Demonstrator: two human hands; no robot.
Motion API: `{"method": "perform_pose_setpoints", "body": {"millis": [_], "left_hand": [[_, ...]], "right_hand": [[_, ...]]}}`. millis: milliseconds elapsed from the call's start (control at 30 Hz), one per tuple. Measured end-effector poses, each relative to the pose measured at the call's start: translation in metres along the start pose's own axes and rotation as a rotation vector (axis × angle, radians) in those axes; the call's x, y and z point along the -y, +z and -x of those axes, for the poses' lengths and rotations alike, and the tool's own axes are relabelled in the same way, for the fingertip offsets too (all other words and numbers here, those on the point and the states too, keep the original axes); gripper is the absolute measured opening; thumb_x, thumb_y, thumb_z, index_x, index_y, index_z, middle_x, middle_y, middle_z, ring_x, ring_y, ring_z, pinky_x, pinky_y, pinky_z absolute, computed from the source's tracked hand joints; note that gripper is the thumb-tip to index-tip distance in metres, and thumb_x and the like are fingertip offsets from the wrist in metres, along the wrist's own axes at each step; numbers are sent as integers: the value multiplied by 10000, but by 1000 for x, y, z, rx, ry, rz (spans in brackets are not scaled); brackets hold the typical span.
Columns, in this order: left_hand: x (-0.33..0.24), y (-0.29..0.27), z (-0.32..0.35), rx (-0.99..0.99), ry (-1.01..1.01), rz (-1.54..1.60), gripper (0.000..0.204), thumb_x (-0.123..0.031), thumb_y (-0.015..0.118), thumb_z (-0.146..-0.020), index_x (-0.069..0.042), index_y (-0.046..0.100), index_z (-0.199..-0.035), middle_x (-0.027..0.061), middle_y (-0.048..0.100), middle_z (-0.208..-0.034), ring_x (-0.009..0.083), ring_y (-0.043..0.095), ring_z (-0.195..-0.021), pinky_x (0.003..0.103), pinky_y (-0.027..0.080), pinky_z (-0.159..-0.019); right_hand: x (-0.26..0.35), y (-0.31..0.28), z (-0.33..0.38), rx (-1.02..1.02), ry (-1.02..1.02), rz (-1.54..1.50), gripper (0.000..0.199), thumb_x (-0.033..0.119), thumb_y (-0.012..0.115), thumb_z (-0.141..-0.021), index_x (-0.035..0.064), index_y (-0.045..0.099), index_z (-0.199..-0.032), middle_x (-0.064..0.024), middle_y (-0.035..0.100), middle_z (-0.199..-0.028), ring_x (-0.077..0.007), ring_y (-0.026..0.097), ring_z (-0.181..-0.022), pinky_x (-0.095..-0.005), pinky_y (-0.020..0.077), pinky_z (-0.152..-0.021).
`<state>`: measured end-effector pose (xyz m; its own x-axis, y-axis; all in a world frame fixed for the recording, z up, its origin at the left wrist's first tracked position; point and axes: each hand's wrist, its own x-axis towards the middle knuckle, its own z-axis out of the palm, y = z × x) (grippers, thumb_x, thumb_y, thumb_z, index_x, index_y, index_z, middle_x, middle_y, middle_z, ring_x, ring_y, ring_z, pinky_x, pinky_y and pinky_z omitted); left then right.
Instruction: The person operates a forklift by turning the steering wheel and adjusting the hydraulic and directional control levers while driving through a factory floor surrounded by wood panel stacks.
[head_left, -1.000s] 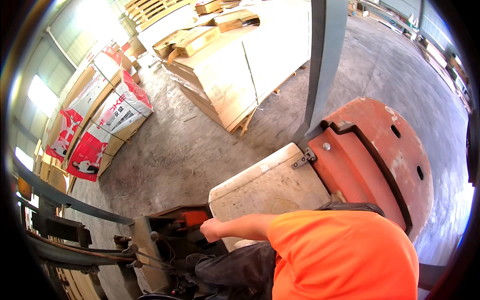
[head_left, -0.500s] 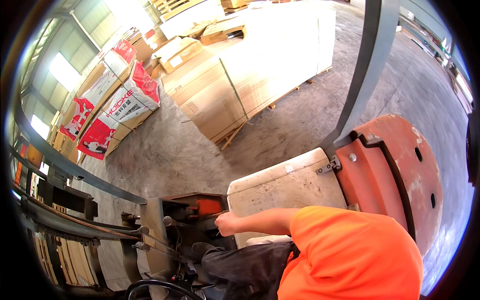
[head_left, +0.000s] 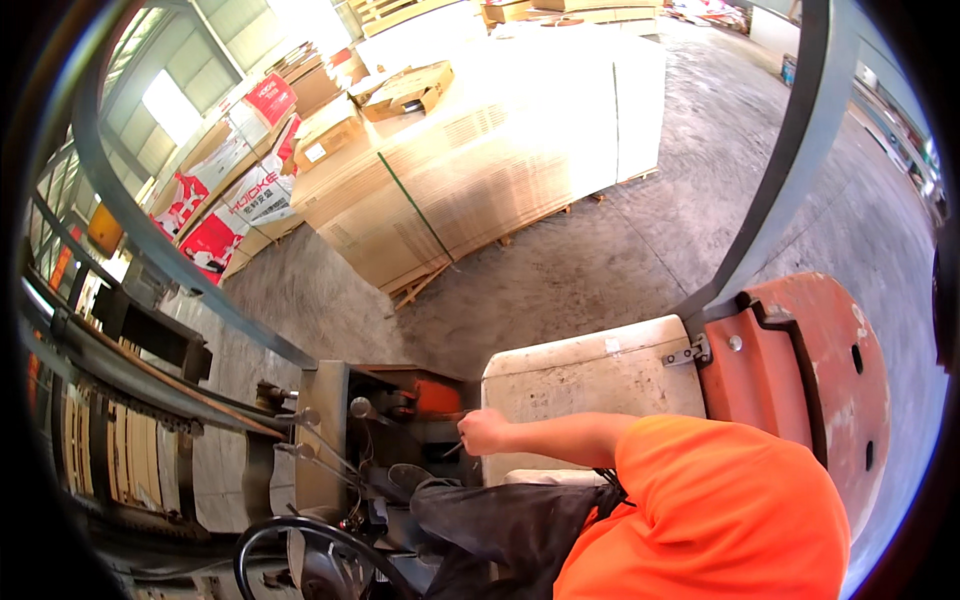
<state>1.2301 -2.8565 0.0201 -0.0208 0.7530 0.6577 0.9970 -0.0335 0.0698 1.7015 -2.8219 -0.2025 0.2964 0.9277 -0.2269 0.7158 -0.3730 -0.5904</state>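
1. One broad concrete floor lies open between the forklift and the stacked board pallet.
2. Grey mast posts frame that gap.
3. White hood panel borders the orange counterweight.
4. Right hand, fisted, grips a thin lever beside the hood's edge.
5. Left hand is out of sight; the steering wheel sits low.

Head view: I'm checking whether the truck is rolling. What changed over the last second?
The stacked board pallets grew larger in view, nearer the forklift; the roof post shifted right. The right hand stayed fisted beside the white cover. Nothing taken or released.
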Motion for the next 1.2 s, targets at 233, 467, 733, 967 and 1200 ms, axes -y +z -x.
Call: {"method": "perform_pose_setpoints", "body": {"millis": [233,467,733,967,1200], "left_hand": [[-159,-144,178,192,-109,194,250,-98,574,-803,44,702,-964,202,668,-1108,348,656,-932,379,545,-786],[-306,-214,306,173,385,351,172,-62,568,-767,1,702,-854,165,691,-1065,359,613,-1091,458,484,-948],[-463,-315,382,30,488,368,240,-31,557,-745,50,681,-934,181,651,-1125,387,560,-1157,482,424,-1024],[-530,-488,407,-8,130,175,281,-108,582,-751,11,703,-976,158,677,-1070,335,618,-1047,403,487,-932],[-457,-577,513,2,-326,49,316,-210,571,-745,-74,718,-990,158,694,-1029,360,671,-923,420,526,-855]], "right_hand": [[-111,-60,175,20,11,-20,228,251,543,-812,98,709,-843,-129,692,-920,-331,652,-916,-443,524,-786],[-239,-83,333,-19,-10,-20,214,240,542,-804,92,696,-813,-138,689,-899,-347,645,-898,-454,520,-782],[-414,-187,553,-32,48,-80,228,260,562,-809,119,720,-893,-146,694,-917,-349,649,-919,-448,518,-814],[-553,-292,741,-26,-3,-81,241,256,571,-816,104,732,-911,-170,692,-923,-357,658,-890,-462,521,-794],[-636,-316,829,-155,-63,-88,237,209,602,-796,15,722,-861,-201,686,-821,-348,667,-776,-434,510,-727]]}}
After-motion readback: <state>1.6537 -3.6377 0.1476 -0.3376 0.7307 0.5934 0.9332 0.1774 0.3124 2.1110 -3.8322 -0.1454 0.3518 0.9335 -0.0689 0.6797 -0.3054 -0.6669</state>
